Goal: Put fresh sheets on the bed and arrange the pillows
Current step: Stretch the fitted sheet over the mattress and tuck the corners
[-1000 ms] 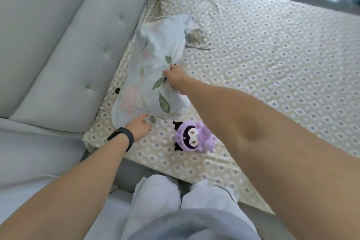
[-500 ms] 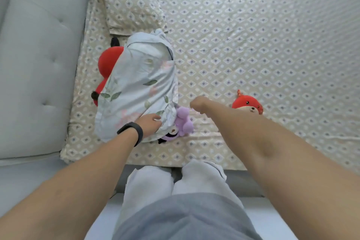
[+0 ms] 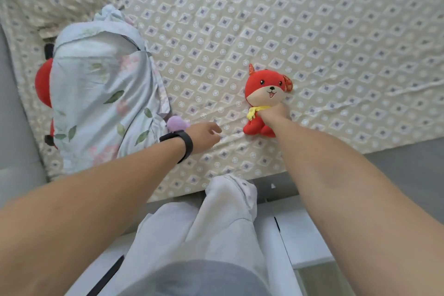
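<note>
Pillow (image 3: 101, 103) in soft floral cotton lies just left of the left hand (image 3: 204, 134), whose loosely curled fingers hold nothing over the diamond-print sheet (image 3: 312, 31), a fuzzy purple plush (image 3: 176, 122) wedged between them, while the right hand (image 3: 275, 113) grips a red plush dog (image 3: 264, 94).

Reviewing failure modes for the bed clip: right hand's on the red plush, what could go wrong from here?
1. The right hand grips the red plush dog at the neck only; the grip could slip when it is lifted.
2. The purple plush sits half hidden beside the floral pillow; the left hand, hovering close by, may knock it.
3. The patterned sheet is wrinkled near the edge; dragging toys could bunch it further.
</note>
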Tool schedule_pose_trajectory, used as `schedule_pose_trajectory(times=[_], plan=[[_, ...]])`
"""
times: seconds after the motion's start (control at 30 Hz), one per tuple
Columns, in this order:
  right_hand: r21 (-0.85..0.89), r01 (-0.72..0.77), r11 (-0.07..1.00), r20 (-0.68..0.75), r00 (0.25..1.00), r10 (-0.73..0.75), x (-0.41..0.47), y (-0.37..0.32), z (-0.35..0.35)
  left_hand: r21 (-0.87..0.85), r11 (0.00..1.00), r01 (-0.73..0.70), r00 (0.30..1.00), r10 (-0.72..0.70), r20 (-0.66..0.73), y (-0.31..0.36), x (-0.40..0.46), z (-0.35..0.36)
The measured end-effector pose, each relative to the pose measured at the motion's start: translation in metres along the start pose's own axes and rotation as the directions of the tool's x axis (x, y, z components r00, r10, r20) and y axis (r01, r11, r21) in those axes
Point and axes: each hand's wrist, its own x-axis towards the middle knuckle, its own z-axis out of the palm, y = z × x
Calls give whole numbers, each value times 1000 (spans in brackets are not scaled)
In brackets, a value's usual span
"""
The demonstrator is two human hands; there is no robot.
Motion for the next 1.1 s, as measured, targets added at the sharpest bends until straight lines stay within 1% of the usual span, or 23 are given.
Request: schedule_pose_trajectory(times=[0.07,0.1,0.17,0.2,0.27,0.3,0.37,0.43,0.5,0.57,0.63,0.67,0.73,0.77,0.83,0.9,0.93,1.0,1.07,1.1], plan=[[-13,-23,1000,-1,1000,23,25,5,11,43,998,-39,999,38,12,13,13,4],[-33,-22,999,28,999,23,31,5,13,62,997,-50,999,49,14,17,17,5],[-78,-18,997,74,997,24,43,8,28,76,997,-33,999,31,22,16,28,10],[-104,-18,994,67,997,25,38,7,28,64,998,-14,1000,13,28,12,30,12],[-127,-64,990,24,997,68,58,10,39,47,999,25,999,-27,35,1,38,14],[-122,-86,989,51,994,93,61,11,42,47,998,42,998,-44,40,-6,40,14],[-65,-134,989,107,984,141,77,15,55,38,997,69,996,-71,47,-20,42,11],[3,-152,988,155,976,150,73,8,64,6,995,98,995,-98,34,-35,38,3],[66,-152,986,167,976,140,38,-9,66,-46,991,126,992,-125,18,-49,29,-8],[140,-126,982,196,976,98,7,-27,78,-62,988,139,990,-139,-6,-63,16,-23],[154,-75,985,233,972,38,-29,-53,91,-57,987,152,986,-155,-58,-75,4,-37],[144,-29,989,228,974,-4,-45,-68,102,-50,984,169,980,-173,-99,-83,-3,-46],[97,113,989,235,963,-133,-88,-103,116,-68,969,239,950,-247,-191,-105,-20,-64],[61,192,979,238,950,-201,-108,-122,123,-113,951,287,924,-306,-231,-121,-30,-75],[-8,345,939,264,906,-331,-155,-160,138,-303,882,361,858,-442,-261,-163,-58,-99],[-80,498,864,295,840,-456,-201,-196,158,-521,766,376,795,-555,-242,-210,-92,-122],[-109,561,820,306,804,-509,-223,-215,169,-584,723,370,772,-589,-239,-233,-109,-134],[-111,687,718,348,704,-619,-278,-249,191,-657,684,316,722,-623,-301,-281,-145,-154],[-47,779,625,394,589,-705,-333,-280,211,-700,669,251,653,-651,-387,-321,-179,-170],[-53,816,576,401,546,-736,-361,-293,220,-718,655,233,634,-663,-398,-339,-194,-173]])
